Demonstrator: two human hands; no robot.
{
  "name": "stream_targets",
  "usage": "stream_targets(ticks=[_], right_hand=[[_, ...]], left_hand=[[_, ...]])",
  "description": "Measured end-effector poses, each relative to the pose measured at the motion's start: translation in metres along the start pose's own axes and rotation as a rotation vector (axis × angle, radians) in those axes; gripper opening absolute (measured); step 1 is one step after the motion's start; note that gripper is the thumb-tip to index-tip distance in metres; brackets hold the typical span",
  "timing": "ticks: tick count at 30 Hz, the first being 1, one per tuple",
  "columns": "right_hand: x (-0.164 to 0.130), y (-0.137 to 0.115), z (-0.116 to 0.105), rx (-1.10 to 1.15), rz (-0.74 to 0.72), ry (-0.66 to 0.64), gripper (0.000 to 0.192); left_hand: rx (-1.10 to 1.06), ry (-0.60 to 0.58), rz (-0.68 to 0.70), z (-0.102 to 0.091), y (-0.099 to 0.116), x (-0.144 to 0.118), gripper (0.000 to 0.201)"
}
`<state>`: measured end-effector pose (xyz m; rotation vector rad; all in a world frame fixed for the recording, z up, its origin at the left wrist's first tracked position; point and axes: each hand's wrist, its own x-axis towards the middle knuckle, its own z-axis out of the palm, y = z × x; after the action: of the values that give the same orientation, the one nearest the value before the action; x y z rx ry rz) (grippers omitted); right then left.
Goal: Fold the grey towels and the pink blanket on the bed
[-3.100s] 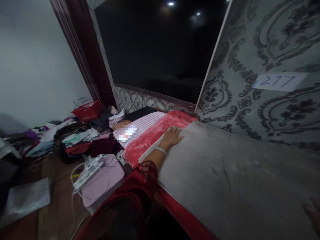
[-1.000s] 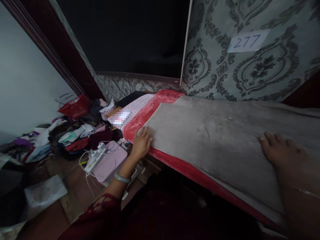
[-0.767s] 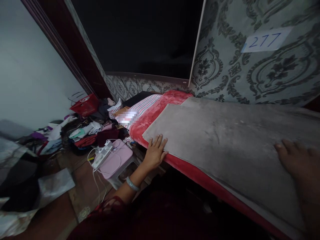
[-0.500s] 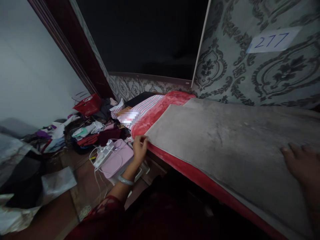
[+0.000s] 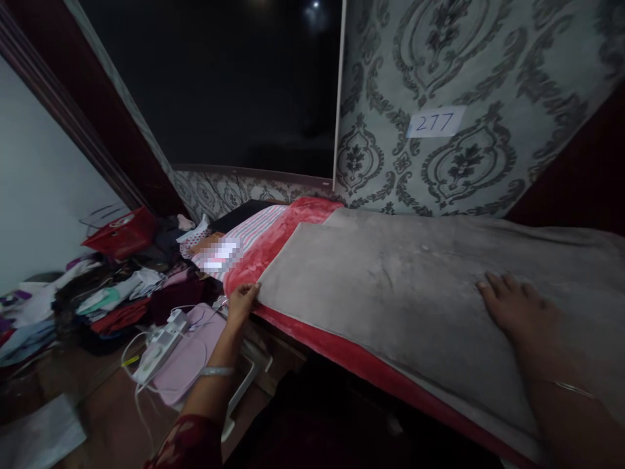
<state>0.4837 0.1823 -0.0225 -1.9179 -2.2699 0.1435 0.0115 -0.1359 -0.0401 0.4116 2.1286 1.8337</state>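
We see our left hand point(image 5: 241, 301) bare, with a silvery bangle point(image 5: 217, 371) round the wrist. Below it our forearm runs into a dark red sleeve point(image 5: 188, 441) with a lacy, patterned edge. Our right hand point(image 5: 517, 311) is bare too, and a thin, pale bangle point(image 5: 571, 388) crosses that wrist. No sleeve shows on our right arm. We cannot tell any rings in the dim light.

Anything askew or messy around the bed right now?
The grey blanket lies flat, but its near edge leaves a strip of the red blanket showing. The left hand is at its corner; the right hand rests flat on it. Clothes lie heaped on the floor, and a power strip sits on the pink stool.
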Motion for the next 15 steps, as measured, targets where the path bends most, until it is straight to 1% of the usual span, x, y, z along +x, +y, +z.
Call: stream_targets(ticks=[3, 6, 9, 11, 13, 14, 15], right_hand=[[0.001, 0.001, 0.002, -0.009, -0.001, 0.024, 0.080], [0.004, 0.003, 0.006, -0.011, -0.022, 0.068, 0.078], [0.006, 0.005, 0.008, -0.011, -0.034, 0.065, 0.078], [0.009, 0.007, 0.011, -0.003, -0.037, 0.068, 0.079], [0.013, 0.009, 0.016, 0.010, -0.035, 0.095, 0.077], [0.016, 0.010, 0.019, 0.016, -0.030, 0.116, 0.075], [0.018, 0.012, 0.022, 0.022, -0.027, 0.141, 0.073]], left_hand=[[-0.006, -0.036, -0.033, 0.001, 0.003, 0.003, 0.041], [0.000, -0.011, -0.019, 0.004, 0.002, 0.004, 0.041], [0.031, 0.030, 0.021, 0.003, -0.001, 0.004, 0.041], [0.076, 0.069, 0.063, 0.000, 0.000, 0.006, 0.037], [0.130, 0.134, 0.121, -0.002, 0.006, 0.011, 0.031], [0.189, 0.170, 0.184, 0.000, 0.011, 0.014, 0.028], [0.272, 0.192, 0.279, 0.005, 0.017, 0.018, 0.027]])
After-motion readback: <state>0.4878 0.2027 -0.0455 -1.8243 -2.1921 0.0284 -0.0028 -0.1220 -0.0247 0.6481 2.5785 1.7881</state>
